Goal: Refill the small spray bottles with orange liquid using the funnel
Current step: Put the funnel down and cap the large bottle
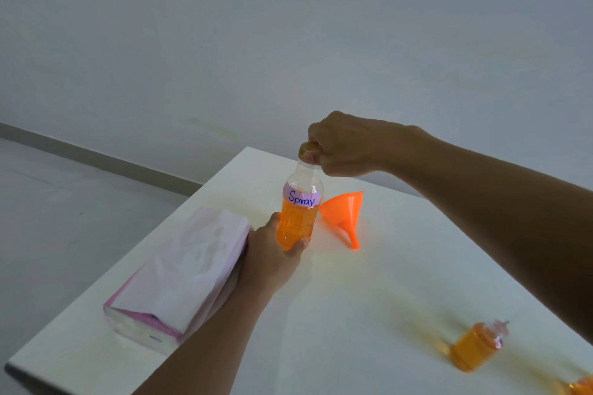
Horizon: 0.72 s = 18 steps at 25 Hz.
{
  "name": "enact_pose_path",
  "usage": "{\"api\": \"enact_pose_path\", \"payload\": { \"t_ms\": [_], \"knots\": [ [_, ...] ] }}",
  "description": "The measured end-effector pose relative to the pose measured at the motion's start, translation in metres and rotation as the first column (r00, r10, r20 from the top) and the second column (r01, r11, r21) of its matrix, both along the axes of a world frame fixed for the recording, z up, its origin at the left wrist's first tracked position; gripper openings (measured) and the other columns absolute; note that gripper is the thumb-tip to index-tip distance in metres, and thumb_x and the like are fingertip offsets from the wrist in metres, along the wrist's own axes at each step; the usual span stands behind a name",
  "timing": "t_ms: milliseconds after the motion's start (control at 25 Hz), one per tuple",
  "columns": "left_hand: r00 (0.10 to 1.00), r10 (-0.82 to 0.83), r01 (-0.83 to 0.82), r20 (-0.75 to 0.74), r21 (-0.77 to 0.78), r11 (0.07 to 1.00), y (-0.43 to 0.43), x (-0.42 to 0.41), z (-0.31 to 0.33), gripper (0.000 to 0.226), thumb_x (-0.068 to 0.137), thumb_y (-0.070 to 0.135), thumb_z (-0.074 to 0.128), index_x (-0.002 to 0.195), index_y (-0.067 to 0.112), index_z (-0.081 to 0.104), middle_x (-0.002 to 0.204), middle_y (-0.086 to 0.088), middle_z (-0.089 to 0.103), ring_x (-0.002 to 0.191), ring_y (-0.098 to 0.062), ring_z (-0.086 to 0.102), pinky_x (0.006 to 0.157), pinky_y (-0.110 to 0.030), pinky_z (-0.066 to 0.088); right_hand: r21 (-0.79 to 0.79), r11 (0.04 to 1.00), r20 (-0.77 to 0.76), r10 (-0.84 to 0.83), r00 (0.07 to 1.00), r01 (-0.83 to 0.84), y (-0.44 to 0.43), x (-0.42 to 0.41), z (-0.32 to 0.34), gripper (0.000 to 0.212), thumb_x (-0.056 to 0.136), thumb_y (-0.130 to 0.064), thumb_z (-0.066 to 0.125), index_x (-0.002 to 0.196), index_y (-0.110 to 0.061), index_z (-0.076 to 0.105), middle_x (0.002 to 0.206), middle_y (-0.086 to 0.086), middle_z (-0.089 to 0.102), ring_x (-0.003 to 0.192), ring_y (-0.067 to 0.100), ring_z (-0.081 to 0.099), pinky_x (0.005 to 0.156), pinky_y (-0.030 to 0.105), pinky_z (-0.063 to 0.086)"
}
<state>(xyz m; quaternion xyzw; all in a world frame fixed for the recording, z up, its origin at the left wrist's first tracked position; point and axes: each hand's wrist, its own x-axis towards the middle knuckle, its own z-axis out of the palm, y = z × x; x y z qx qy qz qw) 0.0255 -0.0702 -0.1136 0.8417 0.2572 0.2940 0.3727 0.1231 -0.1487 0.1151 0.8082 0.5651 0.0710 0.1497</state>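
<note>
Head view: both hands on the supply bottle, cap to be worked

The white worktop (385, 282) carries everything. Touching the outer side of the left hand (272, 256) lies a pink-and-white tissue pack (179, 269), the bulkiest thing here. Next in size is the supply bottle (296, 218), upright between the two hands, labelled "Spray" and about two-thirds full of orange liquid. The left hand is wrapped round its base, and the right hand (343, 144) pinches its gold cap (306, 148) from above. Just below the right hand, beside the bottle, the orange funnel (345, 212) lies on its side with the spout towards the person. Well short of both hands, under the right forearm, sits a small spray bottle (475, 346) already holding orange liquid. It is too blurred to tell whether its sprayer is on. A second one (582, 386) is cut off at the frame's corner.

The step appears to be turning the cap. To do it well, the left hand should keep the base pressed to the worktop and avoid squeezing the soft wall, or liquid may well up at the neck. The right hand should twist without tilting the bottle, and the elbow must stay clear of the small bottles below it.
</note>
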Motion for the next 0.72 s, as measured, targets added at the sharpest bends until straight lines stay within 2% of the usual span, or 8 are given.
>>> {"api": "enact_pose_path", "payload": {
  "t_ms": [40,120,160,240,280,440,560,720],
  "knots": [
    [1.000,-0.003,0.003,-0.001,0.002,1.000,0.000,0.000,0.001,0.055,0.079,0.060,0.065,0.120,0.024,0.054,0.110,0.003,0.069,0.098,-0.020,0.066,0.088,-0.033,0.055,-0.004,1.000,0.042,0.003,0.999,-0.002,0.001,-0.005,-0.002,0.023,0.108,-0.025,0.038,0.090,-0.019,0.052,0.078,0.000,0.046,0.070,0.017,0.045,0.060,0.027,0.037],
    [1.000,-0.019,0.019,0.011,-0.008,1.000,0.000,0.000,0.000,0.051,0.079,0.058,0.067,0.116,0.023,0.055,0.107,0.003,0.069,0.096,-0.020,0.067,0.085,-0.030,0.054,-0.029,0.998,0.098,0.052,0.994,-0.049,-0.001,-0.006,-0.005,0.032,0.109,-0.030,0.031,0.115,-0.021,0.060,0.086,0.000,0.049,0.080,0.022,0.048,0.069,0.033,0.043],
    [1.000,-0.026,0.026,0.015,-0.011,1.000,0.000,0.000,0.000,0.050,0.079,0.057,0.067,0.114,0.024,0.055,0.104,0.002,0.070,0.094,-0.020,0.067,0.083,-0.030,0.055,-0.045,0.999,0.101,0.033,0.994,-0.028,-0.003,-0.002,-0.004,0.041,0.109,-0.041,0.026,0.126,-0.023,0.058,0.091,0.000,0.054,0.083,0.021,0.051,0.072,0.035,0.045],
    [0.999,-0.032,0.032,0.003,-0.006,0.999,0.002,0.000,-0.001,0.052,0.078,0.060,0.067,0.114,0.025,0.054,0.104,0.002,0.070,0.093,-0.020,0.067,0.084,-0.034,0.057,0.005,1.000,0.036,-0.027,0.999,0.027,-0.007,0.007,-0.003,0.057,0.102,-0.063,0.022,0.111,-0.020,0.059,0.083,-0.004,0.055,0.078,0.018,0.054,0.071,0.034,0.043],
    [0.999,-0.034,0.034,-0.001,-0.004,0.999,0.002,0.000,-0.002,0.053,0.077,0.061,0.066,0.115,0.025,0.054,0.104,0.002,0.070,0.093,-0.020,0.067,0.084,-0.035,0.057,0.020,0.999,0.024,-0.040,0.999,0.040,-0.008,0.010,-0.005,0.060,0.101,-0.067,0.022,0.102,-0.019,0.058,0.078,-0.005,0.054,0.074,0.016,0.053,0.070,0.034,0.040],
    [0.999,-0.028,0.029,-0.029,0.016,0.999,-0.002,-0.002,0.000,0.059,0.079,0.062,0.064,0.122,0.023,0.052,0.111,0.002,0.068,0.098,-0.020,0.066,0.087,-0.031,0.054,0.133,0.982,-0.083,-0.127,0.988,0.137,-0.005,0.009,-0.017,0.068,0.099,-0.068,0.027,0.085,-0.010,0.061,0.073,0.001,0.058,0.071,0.019,0.055,0.069,0.035,0.045],
    [0.999,-0.028,0.029,-0.027,0.028,0.999,-0.002,-0.003,0.003,0.055,0.080,0.058,0.066,0.120,0.023,0.053,0.107,0.003,0.068,0.096,-0.020,0.067,0.085,-0.031,0.054,0.218,0.922,-0.147,-0.294,0.944,0.321,0.002,-0.005,-0.018,0.064,0.098,-0.066,0.033,0.065,-0.012,0.046,0.062,-0.001,0.043,0.061,0.018,0.045,0.060,0.029,0.033],
    [0.997,-0.061,0.060,-0.052,-0.012,0.998,-0.004,-0.006,0.004,0.056,0.076,0.061,0.068,0.116,0.025,0.055,0.102,0.003,0.070,0.091,-0.020,0.068,0.084,-0.037,0.057,0.299,0.824,-0.253,-0.418,0.873,0.481,-0.001,-0.019,-0.025,0.067,0.096,-0.072,0.033,0.062,-0.015,0.042,0.062,-0.002,0.042,0.063,0.018,0.047,0.057,0.027,0.030]
  ]
}}
